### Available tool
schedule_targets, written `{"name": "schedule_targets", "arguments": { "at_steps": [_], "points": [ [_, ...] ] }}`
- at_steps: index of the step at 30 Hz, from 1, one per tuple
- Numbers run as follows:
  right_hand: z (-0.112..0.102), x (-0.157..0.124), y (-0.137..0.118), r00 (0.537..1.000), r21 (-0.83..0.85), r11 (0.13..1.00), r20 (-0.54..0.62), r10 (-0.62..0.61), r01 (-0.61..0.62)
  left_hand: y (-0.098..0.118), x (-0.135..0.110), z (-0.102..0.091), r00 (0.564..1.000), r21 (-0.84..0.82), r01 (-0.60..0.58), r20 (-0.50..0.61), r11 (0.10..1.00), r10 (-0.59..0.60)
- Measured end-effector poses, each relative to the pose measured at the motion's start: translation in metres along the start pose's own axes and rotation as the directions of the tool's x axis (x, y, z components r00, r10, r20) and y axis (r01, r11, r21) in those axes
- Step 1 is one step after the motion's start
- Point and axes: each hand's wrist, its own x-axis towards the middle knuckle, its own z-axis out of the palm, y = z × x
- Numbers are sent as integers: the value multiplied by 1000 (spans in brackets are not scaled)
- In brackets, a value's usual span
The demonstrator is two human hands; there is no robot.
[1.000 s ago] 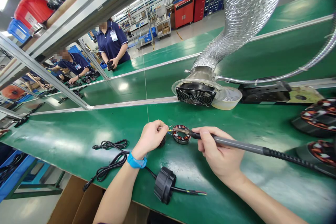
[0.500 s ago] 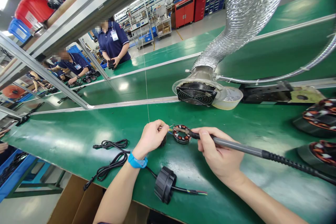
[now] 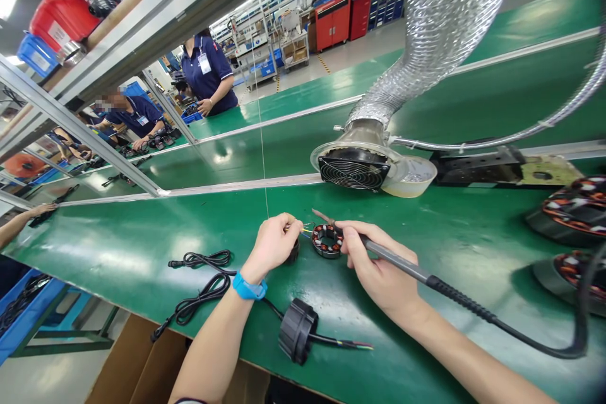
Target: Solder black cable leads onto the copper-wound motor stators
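Note:
My left hand point(image 3: 278, 240), with a blue wristband, pinches thin coloured wires point(image 3: 305, 230) beside a wound motor stator point(image 3: 327, 242) that lies on the green bench. A dark part under the left fingers is mostly hidden. In my right hand point(image 3: 379, 265) is a soldering iron point(image 3: 398, 260), held like a pen. Its tip points up and left, above the far rim of the stator and apart from the wires. Nearer to me sits a black ribbed cap point(image 3: 298, 331) with a cable through it, its stripped wire ends pointing right.
Coiled black cables point(image 3: 203, 293) lie left of my left forearm. Behind the stator stands a fume extractor fan point(image 3: 354, 172) on a foil duct, with a plastic cup point(image 3: 411, 178) beside it. More stators point(image 3: 575, 211) are stacked at the right. Co-workers point(image 3: 208, 72) stand across the line.
The soldering iron's tip has lifted off the wires and swung up, and its cord now bends at the right. My right hand has shifted slightly left. My left hand has barely moved.

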Motion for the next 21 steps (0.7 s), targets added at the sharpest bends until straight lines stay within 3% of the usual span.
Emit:
{"name": "schedule_targets", "arguments": {
  "at_steps": [4,14,21],
  "points": [
    [2,1,1,999,-10,999,-19,-49,49,2,0,-1,1000,13,2,7,1000,-2],
    [-5,-5,3,997,8,1000,-74,-14,15,3,-3,-2,999,30,0,39,1000,-1],
    [-6,-8,0,1000,-22,1000,-29,12,-13,4,-3,-2,999,30,-7,45,1000,6]
  ]
}}
